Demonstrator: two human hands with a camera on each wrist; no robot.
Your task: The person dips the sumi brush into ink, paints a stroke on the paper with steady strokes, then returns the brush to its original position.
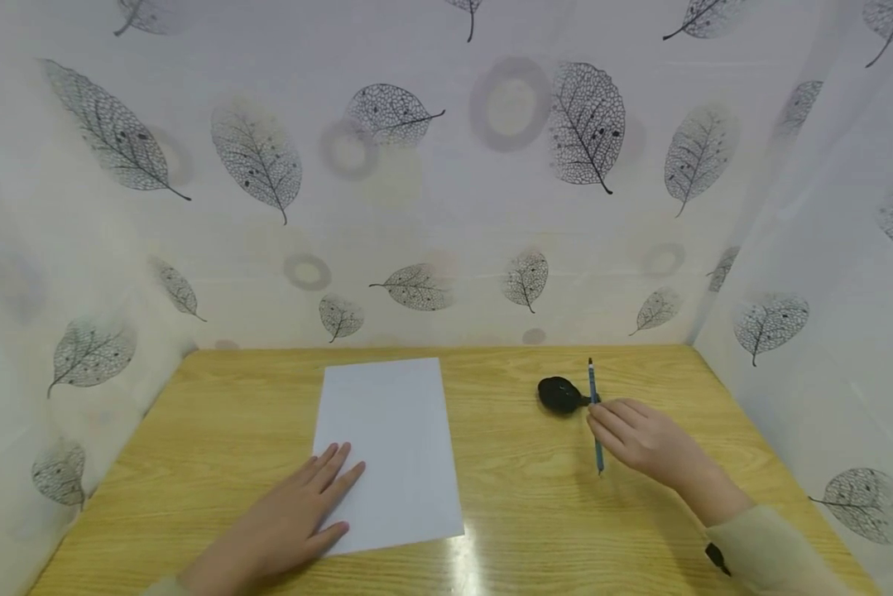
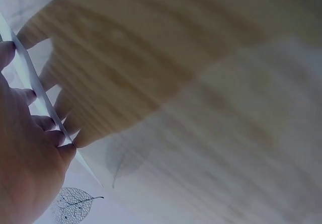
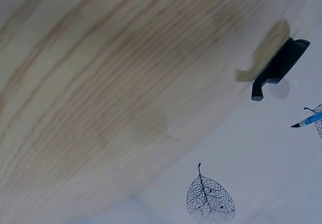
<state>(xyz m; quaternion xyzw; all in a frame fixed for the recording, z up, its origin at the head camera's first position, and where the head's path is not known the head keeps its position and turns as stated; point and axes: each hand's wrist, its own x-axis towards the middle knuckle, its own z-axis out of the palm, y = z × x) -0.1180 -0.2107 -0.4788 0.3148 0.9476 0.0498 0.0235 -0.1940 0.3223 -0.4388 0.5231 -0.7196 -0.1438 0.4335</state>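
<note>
A white sheet of paper [image 1: 394, 447] lies on the wooden table. My left hand [image 1: 290, 509] rests on its left edge with fingers and thumb spread; the left wrist view shows this hand [image 2: 30, 148] along the paper's rim [image 2: 43, 93]. My right hand [image 1: 643, 439] pinches a slim blue pen [image 1: 592, 382] between thumb and fingers, its lower tip pointing toward me. Just beyond that hand sits a black oval thing with a short handle [image 1: 559, 396], partly behind the pen. The right wrist view shows the pen's dark tip [image 3: 297, 125], but not the hand.
Pale curtain-like sheets with a leaf print [image 1: 416, 199] enclose the wooden table [image 1: 223, 414] at the back and both sides. A small dark piece [image 1: 717, 559] shows at the right sleeve. Bare wood lies between the paper and the right hand.
</note>
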